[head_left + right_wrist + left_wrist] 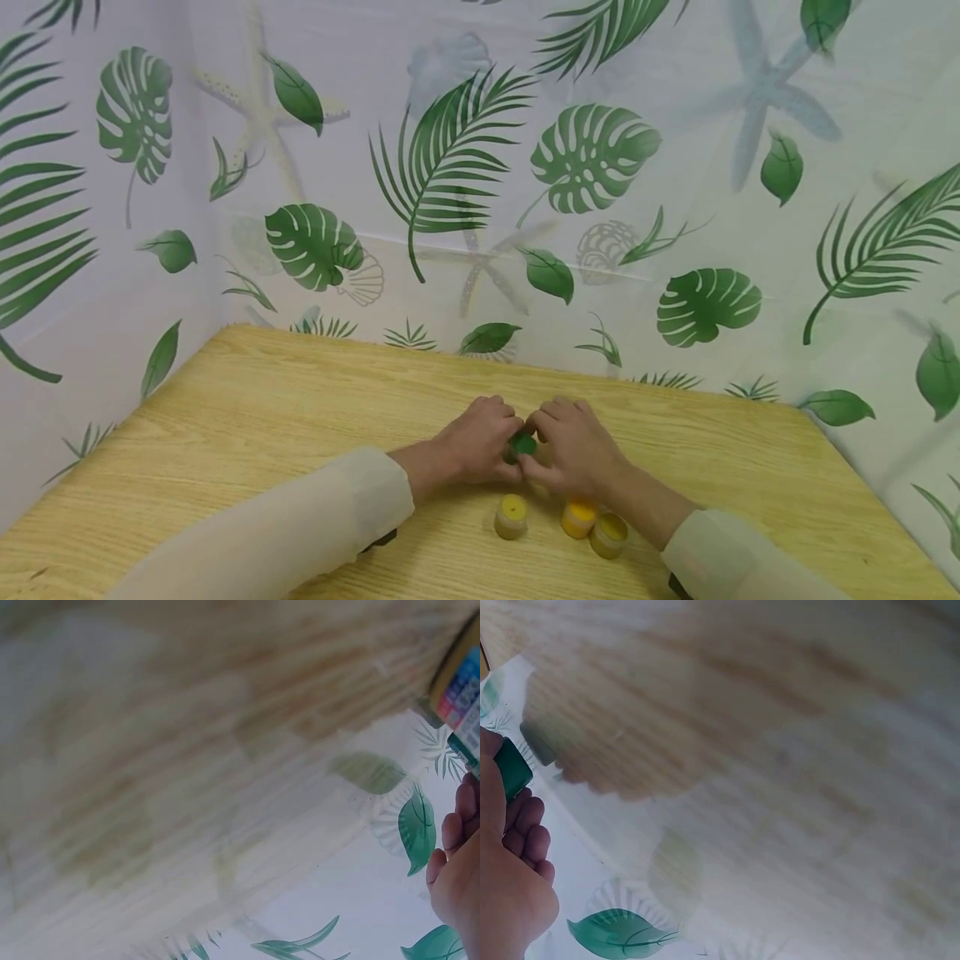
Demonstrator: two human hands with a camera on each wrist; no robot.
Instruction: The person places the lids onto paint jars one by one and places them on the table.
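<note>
Between my two hands is a small green-lidded tub [523, 443], held just above or on the wooden table. My left hand [482, 442] grips it from the left with curled fingers. From the right, my right hand [576, 446] pinches it between thumb and fingers. Both hands cover most of its sides. In the left wrist view, the green tub [514, 766] shows beside my left fingers. Nearer to me stand a yellow-lidded tub [512, 517], an orange-yellow tub [578, 518] partly under my right wrist, and a darker yellow tub [609, 535] touching or close beside it.
The wood-grain table [300, 400] reaches back to a white cloth backdrop [465, 292] printed with leaves and starfish. Another backdrop side runs along the left edge. In the right wrist view, a tub with a colourful label [459, 697] looms at the right edge.
</note>
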